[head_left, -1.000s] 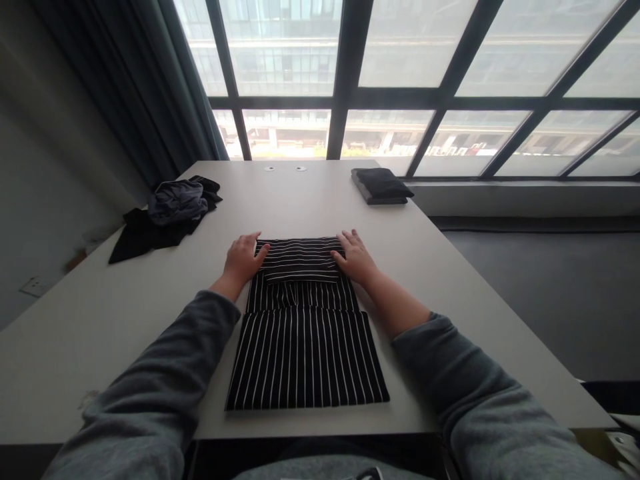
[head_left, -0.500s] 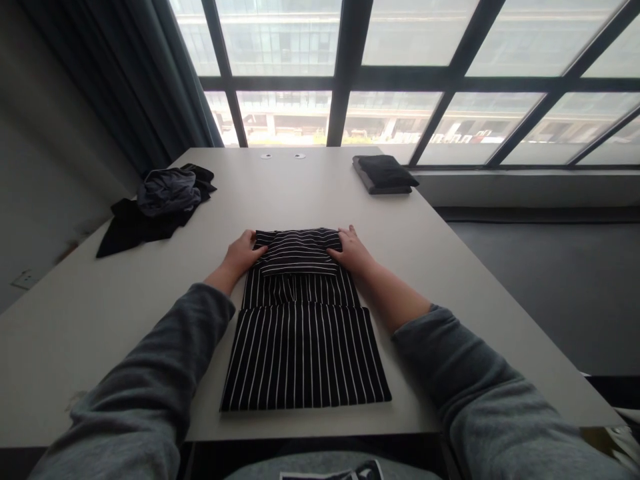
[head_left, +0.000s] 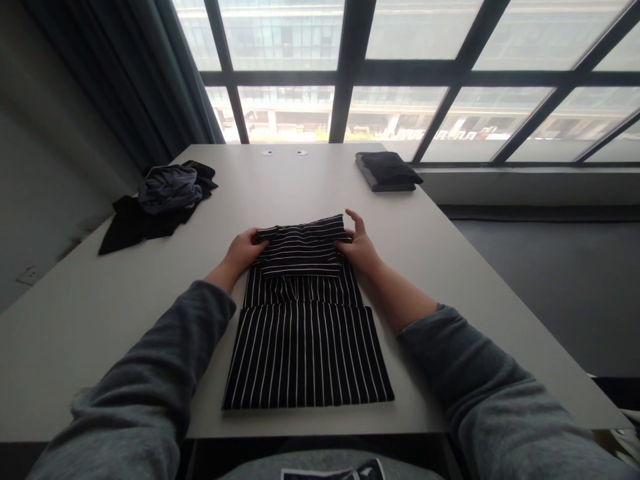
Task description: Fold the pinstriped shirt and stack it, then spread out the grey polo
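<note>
A black garment with white stripes point(head_left: 305, 357) lies partly folded in front of me; its exact kind is not clear. Its near section lies flat with stripes running away from me, while the far end is folded over with stripes running across. My left hand point(head_left: 245, 252) grips the left corner of that far fold, thumb on top. At the right corner, my right hand point(head_left: 361, 248) pinches the cloth between thumb and fingers, one finger sticking up. The right side of the fold's far edge is raised off the table.
On the white table point(head_left: 440, 347), a rumpled heap of dark clothes point(head_left: 170, 190) lies at the far left. Folded dark clothes point(head_left: 387, 171) are stacked at the far right. Two small white discs point(head_left: 301, 153) sit near the back edge, below the window.
The far fold's right corner has been lifted away from the table by my right hand, which has moved slightly up and right. My left hand has stayed at its corner.
</note>
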Demonstrator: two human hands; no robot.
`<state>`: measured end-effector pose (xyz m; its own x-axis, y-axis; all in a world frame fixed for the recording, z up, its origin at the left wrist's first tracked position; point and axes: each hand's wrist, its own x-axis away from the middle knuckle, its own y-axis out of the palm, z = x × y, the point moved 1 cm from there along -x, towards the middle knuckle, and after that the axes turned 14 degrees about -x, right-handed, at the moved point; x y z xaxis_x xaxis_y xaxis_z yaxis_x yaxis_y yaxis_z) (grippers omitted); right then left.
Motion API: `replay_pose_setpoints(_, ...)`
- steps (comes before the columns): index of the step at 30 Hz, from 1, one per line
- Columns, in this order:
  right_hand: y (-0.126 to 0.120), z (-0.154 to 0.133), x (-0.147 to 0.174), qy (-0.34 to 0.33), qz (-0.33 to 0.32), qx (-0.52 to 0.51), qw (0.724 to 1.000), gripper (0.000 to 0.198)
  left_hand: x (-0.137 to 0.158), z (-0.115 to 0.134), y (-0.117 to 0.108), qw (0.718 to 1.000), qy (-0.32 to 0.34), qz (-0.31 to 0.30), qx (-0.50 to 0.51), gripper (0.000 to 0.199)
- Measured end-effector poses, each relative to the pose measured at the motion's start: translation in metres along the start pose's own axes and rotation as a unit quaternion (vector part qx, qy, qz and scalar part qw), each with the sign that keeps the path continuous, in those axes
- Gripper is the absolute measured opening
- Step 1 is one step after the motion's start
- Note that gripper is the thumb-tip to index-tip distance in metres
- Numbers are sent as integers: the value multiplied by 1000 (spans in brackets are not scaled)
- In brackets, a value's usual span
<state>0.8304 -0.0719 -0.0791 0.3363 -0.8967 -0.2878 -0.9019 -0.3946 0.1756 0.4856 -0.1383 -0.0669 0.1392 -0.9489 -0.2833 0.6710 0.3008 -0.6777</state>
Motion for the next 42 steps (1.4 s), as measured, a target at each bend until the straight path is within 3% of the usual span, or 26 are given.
replay_pose_setpoints(5,3,-7,3,-6,0,-49,999,114,5,5,-4,992,-28,-6,120,46)
replay_pose_setpoints(11,4,-19,7,33,-6,-119,992,47,15,23,-19,989,-8,13,146,44)
replay_pose_setpoints(14,7,-30,12,49,0,-142,989,43,18,36,-28,987,5,14,158,47)
replay_pose_setpoints(19,13,-51,21,41,-8,-125,991,42,32,67,-48,995,27,30,87,52)
replay_pose_setpoints(26,14,-69,64,-4,-20,-85,996,38,86,91,-78,998,57,32,-10,35)
replay_pose_setpoints(30,10,-86,100,-26,-95,-55,994,35,125,103,-95,990,133,-12,-40,21)
replay_pose_setpoints(34,4,-105,132,-41,-201,3,979,32,168,119,-105,971,191,-106,-96,9)
replay_pose_setpoints(39,-4,-112,168,-57,-298,114,946,9,216,126,-95,940,230,-191,-165,18)
replay_pose_setpoints(42,-4,-106,189,-57,-360,197,910,29,234,123,-85,917,252,-219,-217,25)
